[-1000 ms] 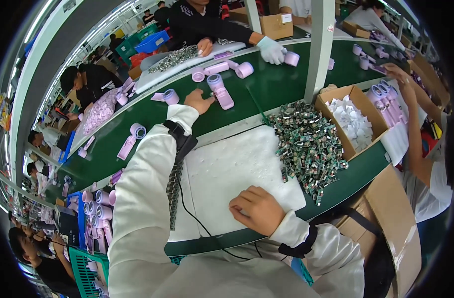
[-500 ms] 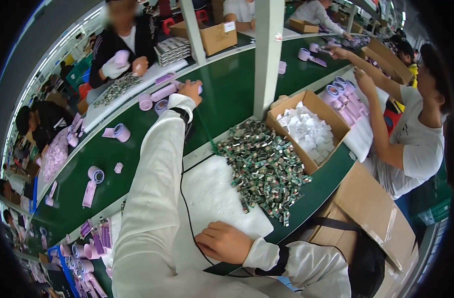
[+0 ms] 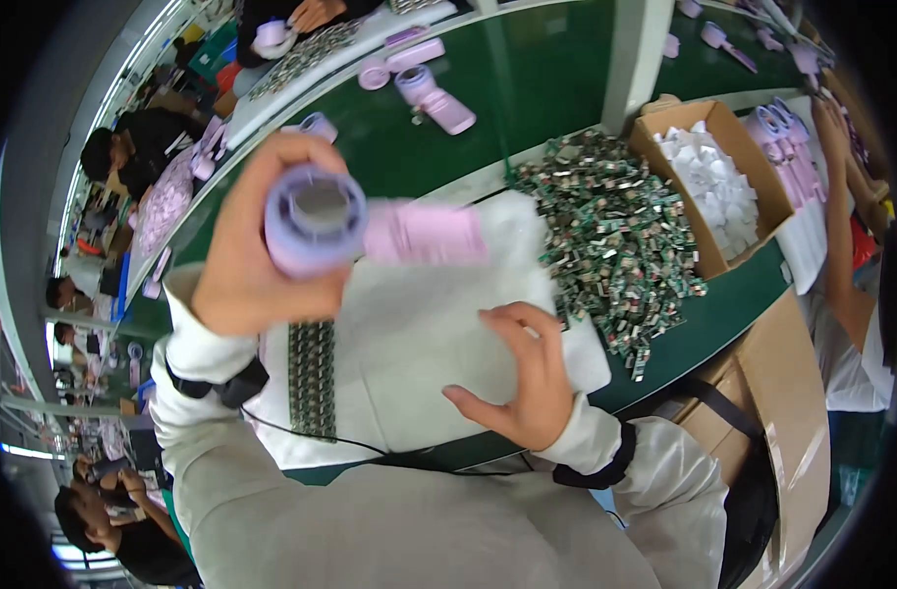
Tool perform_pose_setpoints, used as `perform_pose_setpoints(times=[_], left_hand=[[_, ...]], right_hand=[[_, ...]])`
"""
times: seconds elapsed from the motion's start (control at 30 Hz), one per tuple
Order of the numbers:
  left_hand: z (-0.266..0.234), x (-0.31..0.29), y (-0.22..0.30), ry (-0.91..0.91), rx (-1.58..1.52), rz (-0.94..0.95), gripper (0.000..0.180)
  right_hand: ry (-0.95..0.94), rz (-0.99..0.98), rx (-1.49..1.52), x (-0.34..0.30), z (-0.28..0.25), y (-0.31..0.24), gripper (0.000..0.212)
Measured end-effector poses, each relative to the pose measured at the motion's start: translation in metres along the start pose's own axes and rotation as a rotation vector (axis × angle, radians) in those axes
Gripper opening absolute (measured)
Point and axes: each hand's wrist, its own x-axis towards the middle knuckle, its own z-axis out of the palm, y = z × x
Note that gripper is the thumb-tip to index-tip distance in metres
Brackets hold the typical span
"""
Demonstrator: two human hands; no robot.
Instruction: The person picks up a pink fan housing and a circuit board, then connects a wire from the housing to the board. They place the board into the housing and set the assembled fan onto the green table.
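Observation:
My left hand (image 3: 242,250) is wrapped around the round lilac head of a handheld fan (image 3: 316,226), raised above a white foam sheet (image 3: 434,334). Its pink handle points right and is blurred by motion. My right hand (image 3: 532,378) hovers over the sheet's right part, fingers apart and holding nothing. To the right of the sheet lies a big heap of small green circuit boards (image 3: 615,245). Beside my left wrist, a panel of joined circuit boards (image 3: 313,378) rests on the sheet.
A carton (image 3: 753,247) of white pieces stands behind the heap, near a pale post (image 3: 640,59). More fan parts (image 3: 438,103) lie on the green belt (image 3: 556,59). Brown cardboard (image 3: 777,383) is at my right. A co-worker's arm (image 3: 841,167) shows at far right; others sit across the belt.
My left hand has come back from the belt to above the sheet with the fan. My right hand has lifted and spread its fingers. The view has shifted downward and left.

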Motion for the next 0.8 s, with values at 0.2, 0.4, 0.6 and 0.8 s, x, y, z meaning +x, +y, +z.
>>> perform_pose_setpoints(times=[0.2, 0.4, 0.6, 0.8], left_hand=[[0.04, -0.093, -0.019, -0.364, -0.399, -0.171, 0.065], [0.076, -0.062, -0.037, -0.081, 0.143, 0.116, 0.044], [0.126, 0.018, -0.03, -0.233, 0.387, 0.348, 0.036], [0.174, 0.044, -0.029, -0.399, 0.25, 0.132, 0.033]], right_hand=[[-0.285, -0.084, 0.028, -0.004, -0.003, -0.024, 0.075], [-0.425, 0.151, -0.368, -0.011, -0.005, -0.024, 0.063], [-0.427, 0.056, -0.481, -0.018, 0.0, -0.029, 0.052], [-0.449, -0.055, -0.561, -0.029, 0.003, -0.027, 0.04]])
